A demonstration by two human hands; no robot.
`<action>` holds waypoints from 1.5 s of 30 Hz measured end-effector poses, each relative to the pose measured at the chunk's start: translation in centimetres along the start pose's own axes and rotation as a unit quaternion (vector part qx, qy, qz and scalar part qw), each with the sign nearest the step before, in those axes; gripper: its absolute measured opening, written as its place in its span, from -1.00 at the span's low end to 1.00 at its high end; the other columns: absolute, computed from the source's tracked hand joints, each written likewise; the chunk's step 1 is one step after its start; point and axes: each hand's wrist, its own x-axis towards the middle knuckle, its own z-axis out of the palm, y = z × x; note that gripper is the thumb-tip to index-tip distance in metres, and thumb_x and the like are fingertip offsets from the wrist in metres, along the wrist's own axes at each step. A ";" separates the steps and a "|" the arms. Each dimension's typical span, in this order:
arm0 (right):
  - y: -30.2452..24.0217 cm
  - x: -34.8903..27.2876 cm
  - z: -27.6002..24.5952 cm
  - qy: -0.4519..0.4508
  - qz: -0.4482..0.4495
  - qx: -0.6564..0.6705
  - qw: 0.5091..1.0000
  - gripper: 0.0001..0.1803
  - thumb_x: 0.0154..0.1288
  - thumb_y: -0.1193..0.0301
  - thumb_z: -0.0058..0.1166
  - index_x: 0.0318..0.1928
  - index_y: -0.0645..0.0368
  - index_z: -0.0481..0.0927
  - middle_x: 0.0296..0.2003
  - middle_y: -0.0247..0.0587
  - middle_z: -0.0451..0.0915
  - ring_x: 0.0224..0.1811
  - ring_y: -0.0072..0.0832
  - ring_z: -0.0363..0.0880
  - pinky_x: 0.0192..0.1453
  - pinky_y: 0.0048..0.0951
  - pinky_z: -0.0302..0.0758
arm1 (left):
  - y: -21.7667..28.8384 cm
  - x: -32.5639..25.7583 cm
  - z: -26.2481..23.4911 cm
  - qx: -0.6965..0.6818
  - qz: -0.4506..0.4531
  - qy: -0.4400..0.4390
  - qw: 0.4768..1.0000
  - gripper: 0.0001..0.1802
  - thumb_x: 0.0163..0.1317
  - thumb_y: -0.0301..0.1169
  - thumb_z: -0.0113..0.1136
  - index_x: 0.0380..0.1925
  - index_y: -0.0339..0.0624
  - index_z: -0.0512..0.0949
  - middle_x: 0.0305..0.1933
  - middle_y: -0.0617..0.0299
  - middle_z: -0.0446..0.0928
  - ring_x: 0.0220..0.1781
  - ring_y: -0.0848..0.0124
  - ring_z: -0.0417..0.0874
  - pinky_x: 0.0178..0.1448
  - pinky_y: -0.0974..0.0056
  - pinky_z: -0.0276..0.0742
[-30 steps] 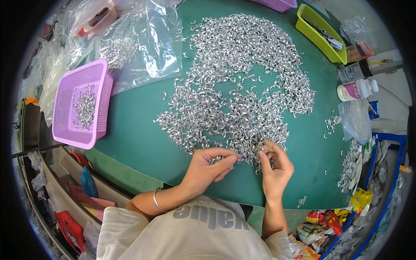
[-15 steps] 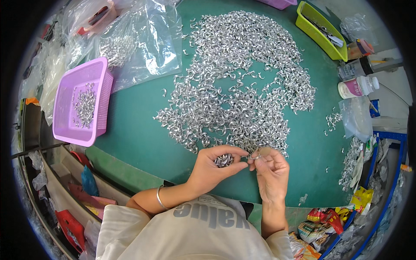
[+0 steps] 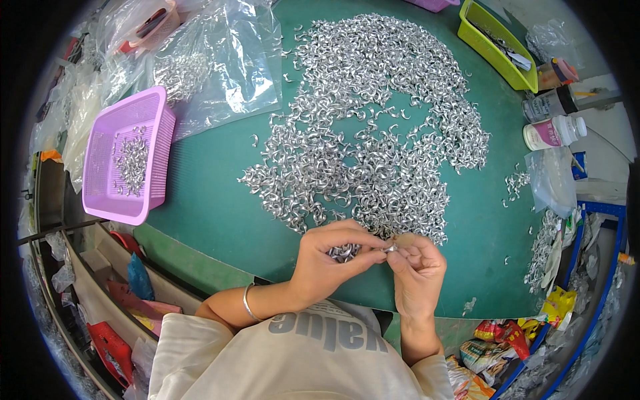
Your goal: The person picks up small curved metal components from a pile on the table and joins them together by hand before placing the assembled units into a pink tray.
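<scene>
Small curved silvery metal pieces (image 3: 373,160) lie in a wide, loose heap on the green table. At its near edge, my left hand (image 3: 327,260) is closed around a cluster of the same metal pieces (image 3: 344,253), which shows between thumb and forefinger. The tips of that thumb and forefinger are pinched together and meet the fingertips of my right hand (image 3: 418,277). My right hand pinches one small shiny metal piece (image 3: 391,248) there. Something tan and rounded (image 3: 404,241) shows at its fingers; I cannot make out what it is.
A lilac basket (image 3: 160,153) with some metal pieces stands at the left, beside a clear plastic bag (image 3: 247,67). At the far right are a green bin (image 3: 497,57) and a white bottle (image 3: 555,133). A smaller pile of pieces (image 3: 539,260) lies near the right edge.
My left thumb and forefinger have closed from a small gap into a pinch. Both hands' fingertips have come together around the small piece. The heap looks the same.
</scene>
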 end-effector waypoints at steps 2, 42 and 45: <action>-0.1 0.0 0.1 -0.006 0.011 -0.012 1.000 -0.77 0.10 0.74 0.02 -0.17 0.41 0.47 -0.31 -0.14 0.56 -0.29 -0.52 0.55 -0.16 -0.55 0.50 | 0.0 -0.1 -0.1 0.001 0.008 -0.001 1.000 -0.84 -0.06 -0.63 0.25 -0.40 -0.31 0.60 -0.46 0.19 0.53 -0.42 0.49 0.50 -0.31 0.43 0.40; 0.3 -0.1 0.4 -0.036 -0.097 -0.083 0.991 -0.77 -0.04 0.75 0.12 -0.29 0.40 0.50 -0.30 -0.16 0.45 -0.22 -0.45 0.38 -0.12 -0.48 0.32 | 0.9 -0.4 -0.7 0.032 -0.002 -0.019 0.999 -0.86 -0.03 -0.65 0.19 -0.39 -0.37 0.59 -0.46 0.13 0.56 -0.44 0.47 0.53 -0.35 0.43 0.41; 0.2 -0.2 0.5 -0.037 -0.100 -0.090 0.990 -0.77 -0.06 0.76 0.13 -0.30 0.40 0.50 -0.30 -0.16 0.46 -0.22 -0.44 0.37 -0.12 -0.47 0.32 | 1.0 -0.5 -0.7 0.031 -0.005 -0.019 0.999 -0.86 -0.02 -0.65 0.19 -0.39 -0.37 0.59 -0.45 0.13 0.56 -0.44 0.47 0.53 -0.35 0.43 0.41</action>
